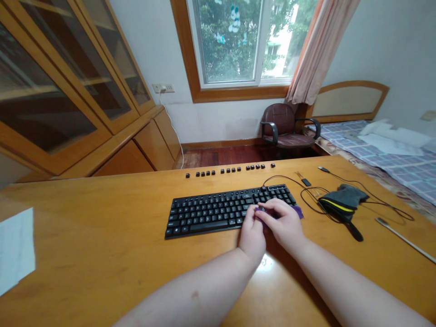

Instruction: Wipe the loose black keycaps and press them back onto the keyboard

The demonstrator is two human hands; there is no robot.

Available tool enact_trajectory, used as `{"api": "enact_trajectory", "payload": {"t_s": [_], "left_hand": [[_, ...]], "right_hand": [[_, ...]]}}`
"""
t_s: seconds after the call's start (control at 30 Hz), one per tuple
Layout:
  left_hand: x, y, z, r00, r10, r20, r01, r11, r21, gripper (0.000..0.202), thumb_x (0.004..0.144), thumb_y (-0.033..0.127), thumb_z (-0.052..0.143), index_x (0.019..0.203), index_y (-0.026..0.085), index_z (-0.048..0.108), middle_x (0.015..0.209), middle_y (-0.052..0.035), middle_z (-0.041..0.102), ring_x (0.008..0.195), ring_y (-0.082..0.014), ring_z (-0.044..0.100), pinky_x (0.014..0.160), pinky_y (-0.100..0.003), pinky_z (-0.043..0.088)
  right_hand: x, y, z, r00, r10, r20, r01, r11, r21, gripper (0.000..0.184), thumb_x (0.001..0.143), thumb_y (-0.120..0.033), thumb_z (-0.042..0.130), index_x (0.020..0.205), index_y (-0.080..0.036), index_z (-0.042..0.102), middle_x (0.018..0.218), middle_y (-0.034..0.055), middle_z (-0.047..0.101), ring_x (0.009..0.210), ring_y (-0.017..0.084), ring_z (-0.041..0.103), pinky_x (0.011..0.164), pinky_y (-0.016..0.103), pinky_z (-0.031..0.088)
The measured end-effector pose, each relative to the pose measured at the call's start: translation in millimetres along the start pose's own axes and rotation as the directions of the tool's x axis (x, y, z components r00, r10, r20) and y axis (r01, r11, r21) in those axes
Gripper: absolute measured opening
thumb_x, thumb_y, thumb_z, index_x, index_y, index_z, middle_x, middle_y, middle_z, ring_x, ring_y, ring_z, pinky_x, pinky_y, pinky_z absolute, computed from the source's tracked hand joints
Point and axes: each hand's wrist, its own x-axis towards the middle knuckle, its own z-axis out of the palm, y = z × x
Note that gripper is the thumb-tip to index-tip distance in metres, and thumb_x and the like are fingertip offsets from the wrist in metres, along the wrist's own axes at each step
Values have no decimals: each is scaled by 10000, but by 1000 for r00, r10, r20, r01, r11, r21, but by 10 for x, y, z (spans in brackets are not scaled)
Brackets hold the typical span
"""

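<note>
A black keyboard (207,213) lies on the wooden desk, its top row of keycaps off. Over its right end my two hands meet, fingertips together. Between the fingers of my left hand (252,231) is a small dark piece that looks like a keycap (262,209), mostly hidden. My right hand (284,225) has its fingers closed on a purple cloth (299,211), which shows at the fingertips and behind the hand. Several loose black keycaps (233,170) stand in a spaced row along the desk's far edge.
Right of the keyboard lie its cable (308,200), a small keycap puller (305,182), a grey cloth or glove (344,200) with a yellow stripe and a black handle, and a thin white-handled brush (408,240). White paper (17,250) lies at the left. A chair (282,125) stands beyond.
</note>
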Motion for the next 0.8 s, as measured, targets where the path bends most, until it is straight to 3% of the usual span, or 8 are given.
{"api": "enact_trajectory", "payload": {"t_s": [0.13,0.3,0.47,0.57,0.67,0.8], "left_hand": [[20,-24,-23,1000,-7,-17,7,1000,-22,121,822,281,477,896,200,528,793,11,569,714,-112,518,668,-222,410],[16,-1,4,997,-74,14,75,996,-48,118,806,278,482,862,190,536,795,2,561,714,-115,503,628,-216,393],[5,-1,-1,995,-83,51,88,990,-114,83,738,229,532,807,184,522,729,22,512,619,-89,437,569,-200,353],[11,1,-11,992,-80,95,93,985,-145,131,739,289,550,784,171,517,717,16,490,596,-86,415,557,-205,347],[23,5,-14,991,-88,102,108,973,-205,222,753,376,549,822,168,512,711,12,471,578,-87,401,543,-213,340],[9,12,-9,990,-62,130,84,982,-171,293,779,458,513,823,169,492,641,18,445,575,-99,396,576,-232,341]], "right_hand": [[14,32,-18,996,-44,74,41,998,41,108,752,-271,637,834,-207,660,751,29,603,714,166,569,656,311,464],[10,26,-31,1000,13,1,-13,1000,-26,134,697,-299,688,696,-195,603,665,4,547,636,152,527,583,288,424],[75,77,-115,994,-2,109,-1,999,35,179,651,-329,725,660,-194,607,663,0,544,620,145,522,571,280,427],[120,137,-173,982,-6,187,-18,992,125,187,629,-338,741,704,-195,645,683,5,549,607,141,532,552,277,444],[152,176,-211,969,-18,247,-29,983,183,155,710,-327,672,800,-202,688,740,33,591,658,155,573,600,300,475],[180,190,-245,969,-58,241,9,980,199,115,757,-290,624,778,-212,707,721,40,626,696,169,586,660,328,481]]}}
